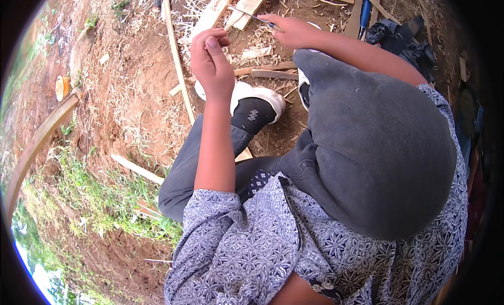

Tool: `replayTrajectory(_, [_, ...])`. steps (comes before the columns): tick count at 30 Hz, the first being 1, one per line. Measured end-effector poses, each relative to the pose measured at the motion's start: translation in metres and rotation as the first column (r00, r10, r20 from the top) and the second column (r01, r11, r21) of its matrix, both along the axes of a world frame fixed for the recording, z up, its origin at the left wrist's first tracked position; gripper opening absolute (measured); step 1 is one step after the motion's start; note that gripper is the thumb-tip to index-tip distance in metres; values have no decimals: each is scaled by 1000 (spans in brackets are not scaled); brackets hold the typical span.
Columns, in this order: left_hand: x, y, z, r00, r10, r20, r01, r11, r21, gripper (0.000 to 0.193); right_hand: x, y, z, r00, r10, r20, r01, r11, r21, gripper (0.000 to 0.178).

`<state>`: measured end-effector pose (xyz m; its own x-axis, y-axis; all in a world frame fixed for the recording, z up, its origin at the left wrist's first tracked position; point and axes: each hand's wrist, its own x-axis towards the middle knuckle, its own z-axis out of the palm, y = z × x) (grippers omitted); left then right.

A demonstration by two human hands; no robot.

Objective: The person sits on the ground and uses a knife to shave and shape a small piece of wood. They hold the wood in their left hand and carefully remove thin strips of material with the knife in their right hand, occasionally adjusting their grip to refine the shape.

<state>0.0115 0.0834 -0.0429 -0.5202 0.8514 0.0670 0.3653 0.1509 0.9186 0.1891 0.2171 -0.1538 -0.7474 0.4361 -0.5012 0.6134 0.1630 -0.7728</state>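
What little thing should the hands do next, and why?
I'd say the left hand should probably shift a little away from the blue-handled tool first. The right hand grips that tool, its thin metal shaft points leftward over the pale boards, and the left hand's curled fingers look close to it in this view.

Navy-and-white floral shirt point(247, 236) with short sleeves point(207, 208), dark grey trousers point(378, 152), black sock point(266, 111) with pale diamonds point(253, 115), white shoe point(275, 99)
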Motion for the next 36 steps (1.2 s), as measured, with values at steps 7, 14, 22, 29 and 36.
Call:
replayTrajectory(7, [16,-14,-7,864,-151,-480,192,981,37,25,-12,14,22,991,-49,124,78,966,-245,41])
replayTrajectory(14, [31,-21,-12,922,-265,-283,252,964,-83,22,-10,15,21,995,11,-96,-16,998,-55,35])
replayTrajectory(22, [32,-13,-15,931,-180,-319,158,983,-92,26,-10,-1,64,949,14,-316,-30,999,-45,22])
replayTrajectory(29, [34,-10,-15,899,-253,-357,230,967,-107,23,2,13,-5,962,-62,-266,48,997,-62,28])
replayTrajectory(36, [30,-9,-16,919,-192,-344,174,981,-81,24,-5,15,45,984,-15,-179,-3,995,-99,26])
